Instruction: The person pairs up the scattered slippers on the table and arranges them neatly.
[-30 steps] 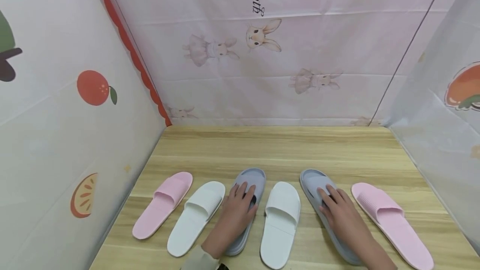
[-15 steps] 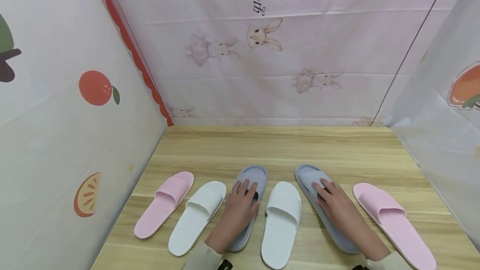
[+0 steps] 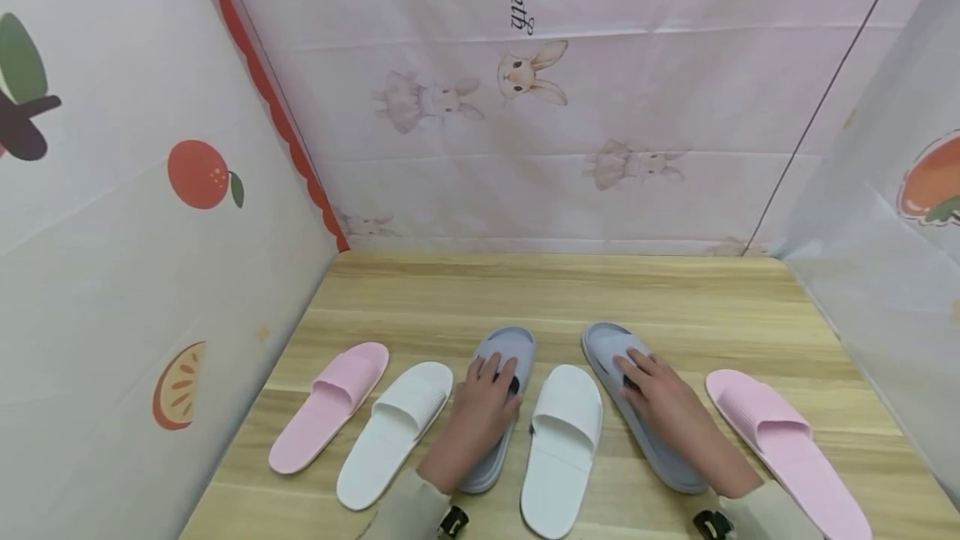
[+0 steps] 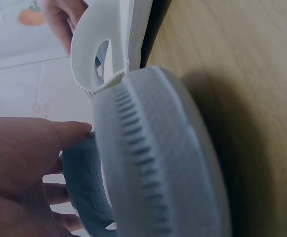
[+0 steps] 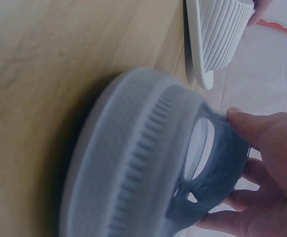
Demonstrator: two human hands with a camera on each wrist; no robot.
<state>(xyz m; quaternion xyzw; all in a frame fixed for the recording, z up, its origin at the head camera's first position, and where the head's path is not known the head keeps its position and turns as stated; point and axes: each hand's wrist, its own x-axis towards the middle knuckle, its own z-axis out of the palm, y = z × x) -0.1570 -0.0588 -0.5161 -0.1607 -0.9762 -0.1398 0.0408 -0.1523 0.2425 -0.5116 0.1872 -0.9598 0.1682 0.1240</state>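
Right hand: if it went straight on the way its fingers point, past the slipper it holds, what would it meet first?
Beyond its grey slipper, the right hand would likely meet the pink rabbit-print backdrop first; the wooden surface between looks free, though depth and height are hard to judge.

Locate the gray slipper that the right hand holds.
In the head view, the gray slipper is right of center, under the right hand, between a white slipper on its left and a pink slipper on its right.
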